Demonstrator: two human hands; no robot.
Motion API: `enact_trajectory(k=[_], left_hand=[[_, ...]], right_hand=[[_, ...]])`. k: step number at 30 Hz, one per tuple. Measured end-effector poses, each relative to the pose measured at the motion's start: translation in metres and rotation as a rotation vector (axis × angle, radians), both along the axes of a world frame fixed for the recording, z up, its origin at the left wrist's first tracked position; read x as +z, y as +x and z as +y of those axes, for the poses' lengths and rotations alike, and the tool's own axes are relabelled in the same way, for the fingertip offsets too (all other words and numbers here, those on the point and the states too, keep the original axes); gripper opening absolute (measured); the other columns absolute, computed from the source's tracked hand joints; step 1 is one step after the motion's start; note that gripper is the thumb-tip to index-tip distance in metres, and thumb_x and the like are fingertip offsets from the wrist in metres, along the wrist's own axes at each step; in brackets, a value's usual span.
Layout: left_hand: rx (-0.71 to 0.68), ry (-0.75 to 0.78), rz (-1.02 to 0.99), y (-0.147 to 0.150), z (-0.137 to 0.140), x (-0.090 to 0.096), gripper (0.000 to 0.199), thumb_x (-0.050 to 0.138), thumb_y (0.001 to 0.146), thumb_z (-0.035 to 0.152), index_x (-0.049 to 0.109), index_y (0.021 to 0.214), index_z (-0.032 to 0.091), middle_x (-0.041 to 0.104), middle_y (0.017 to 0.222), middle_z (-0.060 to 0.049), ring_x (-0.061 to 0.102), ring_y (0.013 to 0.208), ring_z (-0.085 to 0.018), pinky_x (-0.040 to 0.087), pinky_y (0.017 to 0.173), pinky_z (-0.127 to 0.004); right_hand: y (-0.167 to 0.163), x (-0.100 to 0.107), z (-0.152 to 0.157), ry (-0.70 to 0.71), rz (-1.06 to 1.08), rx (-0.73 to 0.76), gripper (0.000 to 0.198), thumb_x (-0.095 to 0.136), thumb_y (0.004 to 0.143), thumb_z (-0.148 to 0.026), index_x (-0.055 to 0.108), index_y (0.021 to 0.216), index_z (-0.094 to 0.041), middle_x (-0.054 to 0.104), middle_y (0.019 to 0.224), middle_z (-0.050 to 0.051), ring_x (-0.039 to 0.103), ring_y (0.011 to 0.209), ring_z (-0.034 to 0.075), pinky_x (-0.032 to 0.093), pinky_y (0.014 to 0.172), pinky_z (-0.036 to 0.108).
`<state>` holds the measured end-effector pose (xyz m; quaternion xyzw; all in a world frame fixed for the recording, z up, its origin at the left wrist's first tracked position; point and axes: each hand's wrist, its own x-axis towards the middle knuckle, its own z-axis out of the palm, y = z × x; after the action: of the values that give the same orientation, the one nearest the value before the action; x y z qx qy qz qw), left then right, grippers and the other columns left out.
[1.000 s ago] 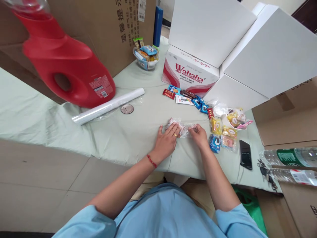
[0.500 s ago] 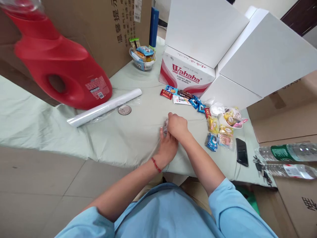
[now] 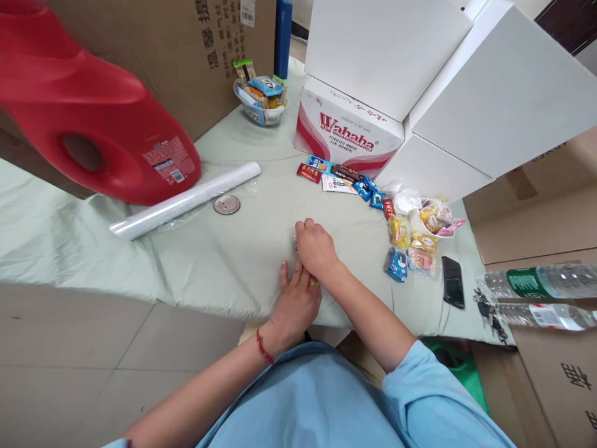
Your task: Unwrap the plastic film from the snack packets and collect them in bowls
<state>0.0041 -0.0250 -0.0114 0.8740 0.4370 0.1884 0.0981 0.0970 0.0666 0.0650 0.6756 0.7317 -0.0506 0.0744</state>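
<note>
My right hand (image 3: 316, 247) is closed on a small wrapped snack (image 3: 295, 244) at the middle of the cloth-covered table. Only a sliver of the wrapper shows past the fingers, so its exact kind stays hidden. Just below it, nearer the table's front edge, my left hand (image 3: 296, 302) lies with fingers stretched forward and thumb apart. Its fingertips reach the underside of my right hand; whether they touch the snack cannot be seen. A ring and a red bracelet (image 3: 263, 347) are on the left hand and wrist.
Left stand a red jug (image 3: 125, 124), a plastic film roll (image 3: 186, 202) and a round metal disc (image 3: 226, 205). Wrapped snacks (image 3: 398, 231) line the right, beside a white bowl (image 3: 420, 223), phone (image 3: 453, 283), keys (image 3: 487, 311) and bottles (image 3: 541, 283). Behind are a snack tub (image 3: 270, 116) and Wahaba-printed box (image 3: 347, 134).
My left hand has drawn back toward my body and left, its fingers straighter. My right hand has shifted left and now covers most of the snack. The view has moved slightly.
</note>
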Motion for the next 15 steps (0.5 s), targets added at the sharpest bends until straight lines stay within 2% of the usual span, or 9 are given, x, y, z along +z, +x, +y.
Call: enact_trajectory(k=[4,7,11,15], left_hand=[[-0.042,0.142,-0.156,-0.028,-0.004,-0.006,0.029,0.052,0.097,0.009,0.074,0.114,0.016,0.077,0.124,-0.015,0.067,0.127,-0.032,0.027,0.126,-0.067],[-0.044,0.236,-0.339,-0.044,-0.002,-0.008,0.027,0.054,0.092,0.004,0.072,0.107,0.019,0.079,0.119,-0.01,0.068,0.126,-0.027,0.036,0.124,-0.06],[0.032,0.251,-0.474,-0.05,0.005,-0.01,0.026,0.059,0.088,0.003,0.07,0.103,0.021,0.078,0.117,-0.009,0.061,0.135,-0.031,0.045,0.118,-0.061],[0.045,0.202,-0.471,-0.048,0.009,-0.015,0.024,0.059,0.09,0.004,0.07,0.103,0.02,0.076,0.118,-0.011,0.059,0.137,-0.032,0.054,0.11,-0.056]], right_hand=[[0.001,-0.006,-0.014,0.085,0.044,0.14,0.025,0.048,0.11,-0.03,0.064,0.121,-0.015,0.064,0.12,0.015,0.059,0.117,0.029,0.048,0.107,0.044],[0.011,-0.009,-0.024,0.136,0.072,0.191,0.033,0.064,0.103,-0.042,0.065,0.122,-0.016,0.063,0.123,0.016,0.053,0.126,0.032,0.045,0.109,0.047],[0.029,-0.016,-0.033,0.186,0.064,0.218,0.04,0.074,0.096,-0.034,0.063,0.131,-0.019,0.061,0.136,0.016,0.048,0.129,0.034,0.045,0.103,0.048],[0.046,-0.029,-0.034,0.259,0.106,0.183,0.03,0.06,0.101,-0.019,0.066,0.131,-0.024,0.065,0.132,0.014,0.052,0.116,0.031,0.046,0.098,0.045]])
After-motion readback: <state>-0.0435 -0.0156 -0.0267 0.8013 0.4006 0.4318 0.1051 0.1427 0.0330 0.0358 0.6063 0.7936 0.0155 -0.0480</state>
